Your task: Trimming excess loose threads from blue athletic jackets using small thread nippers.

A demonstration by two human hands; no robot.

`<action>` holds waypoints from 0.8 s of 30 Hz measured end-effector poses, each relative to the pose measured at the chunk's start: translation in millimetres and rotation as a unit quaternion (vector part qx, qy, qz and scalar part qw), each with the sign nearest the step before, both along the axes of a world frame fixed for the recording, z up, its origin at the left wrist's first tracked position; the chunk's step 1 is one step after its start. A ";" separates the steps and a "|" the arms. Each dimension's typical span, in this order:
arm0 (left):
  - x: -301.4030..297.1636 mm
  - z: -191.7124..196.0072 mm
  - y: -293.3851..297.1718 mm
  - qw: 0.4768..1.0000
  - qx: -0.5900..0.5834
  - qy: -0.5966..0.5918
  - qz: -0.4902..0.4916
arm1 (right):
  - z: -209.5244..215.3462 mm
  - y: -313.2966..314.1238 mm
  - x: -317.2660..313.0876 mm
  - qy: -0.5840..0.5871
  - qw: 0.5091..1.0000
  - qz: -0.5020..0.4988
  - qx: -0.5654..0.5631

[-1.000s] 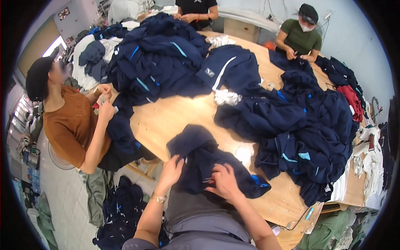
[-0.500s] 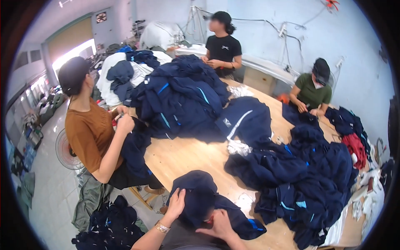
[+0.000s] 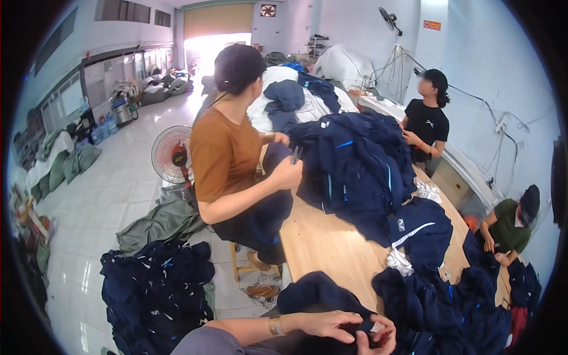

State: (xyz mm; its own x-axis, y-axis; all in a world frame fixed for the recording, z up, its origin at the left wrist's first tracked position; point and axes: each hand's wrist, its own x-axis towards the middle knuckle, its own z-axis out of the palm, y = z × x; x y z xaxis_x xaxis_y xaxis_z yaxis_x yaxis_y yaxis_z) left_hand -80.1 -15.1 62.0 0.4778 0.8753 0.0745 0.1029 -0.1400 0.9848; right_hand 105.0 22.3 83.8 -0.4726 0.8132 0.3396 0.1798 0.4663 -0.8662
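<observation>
A dark navy garment (image 3: 319, 293) lies bunched over my lap and against the near table edge. My left hand (image 3: 331, 325), with a gold-coloured watch or bracelet at its wrist, reaches across it, fingers bent onto the cloth. Close beside it, my right hand (image 3: 381, 336) is curled with its thumb raised and grips a fold of the same garment. A small pale bit shows between the two hands, too small to make out. The fingertips are partly hidden by the dark cloth.
Large heaps of navy garments (image 3: 355, 160) cover the wooden table (image 3: 325, 231), and another pile (image 3: 157, 290) lies on the floor at left. A co-worker in a brown shirt (image 3: 222, 154) sits close by, near a standing fan (image 3: 171, 154). Two other people work along the far right side.
My view has swung left, so the scene has shifted right. My hands, apart on the garment before, are now close together on its right part. A small red thing near my right hand no longer shows.
</observation>
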 end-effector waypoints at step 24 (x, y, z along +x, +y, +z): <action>-93.6 80.6 193.9 0.722 0.505 0.313 0.354 | -56.4 -6.2 101.5 0.340 0.871 -0.354 0.006</action>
